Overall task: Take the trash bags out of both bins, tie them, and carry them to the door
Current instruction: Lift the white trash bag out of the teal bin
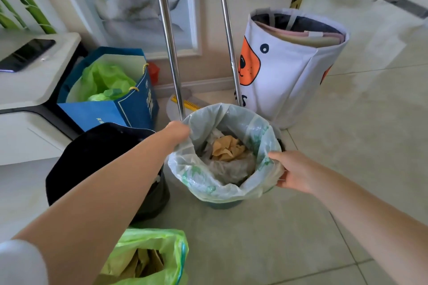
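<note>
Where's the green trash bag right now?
Head view, bottom edge left of centre: the green trash bag sits open on the floor, under the left forearm, just in front of the black bin.

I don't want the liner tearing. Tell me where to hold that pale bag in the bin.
Grip the pale bag by its folded-over rim, from above at opposite sides, where the left hand and right hand sit now. The rim drapes loosely outside the bin, so it bunches easily.

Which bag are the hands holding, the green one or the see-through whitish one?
The whitish see-through bag in the round bin. The left hand and right hand grip its rim on opposite sides. The bright green bag sits on the floor, untouched.
</note>
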`<state>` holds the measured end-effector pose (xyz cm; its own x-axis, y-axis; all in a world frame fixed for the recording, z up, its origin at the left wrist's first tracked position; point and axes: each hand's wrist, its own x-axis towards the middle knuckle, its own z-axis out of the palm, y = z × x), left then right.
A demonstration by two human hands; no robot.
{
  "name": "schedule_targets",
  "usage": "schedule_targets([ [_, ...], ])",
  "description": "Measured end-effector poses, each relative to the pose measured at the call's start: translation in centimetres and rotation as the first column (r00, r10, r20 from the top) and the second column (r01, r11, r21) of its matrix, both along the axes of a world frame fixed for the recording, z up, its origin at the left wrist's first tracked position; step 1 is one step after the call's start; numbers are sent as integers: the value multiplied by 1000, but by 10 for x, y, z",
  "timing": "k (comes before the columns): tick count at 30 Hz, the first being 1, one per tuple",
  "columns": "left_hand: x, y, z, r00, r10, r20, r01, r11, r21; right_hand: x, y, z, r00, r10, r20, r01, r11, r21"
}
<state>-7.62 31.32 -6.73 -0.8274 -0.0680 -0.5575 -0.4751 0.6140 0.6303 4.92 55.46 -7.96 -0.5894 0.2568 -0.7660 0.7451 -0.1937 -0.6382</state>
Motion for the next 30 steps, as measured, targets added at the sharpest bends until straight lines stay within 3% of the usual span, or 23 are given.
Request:
schedule_targets([
  [4,1,-10,3,990,-11,137,-6,992,126,-6,-4,4,997,75,-10,-71,978,194],
  [6,-1,-13,1,993,-36,115,27,997,75,-12,-5,9,995,100,-5,-94,949,302],
  [10,-9,-14,1,991,-102,-87,88,984,-152,-27,-5,23,996,62,-67,-27,904,426],
  [15,-7,-12,12,957,-15,-288,-28,989,-145,-33,-16,39,942,280,-186,-101,764,637],
  [18,-2,-12,22,925,-19,-380,-19,995,-96,-28,-19,44,910,323,-260,-108,790,603],
  [24,14,-25,43,911,-63,-407,88,995,44,-3,-9,50,933,156,-325,-9,912,411],
  [30,29,-57,41,904,-35,-427,28,999,-23,22,8,54,944,0,-331,120,933,340],
])
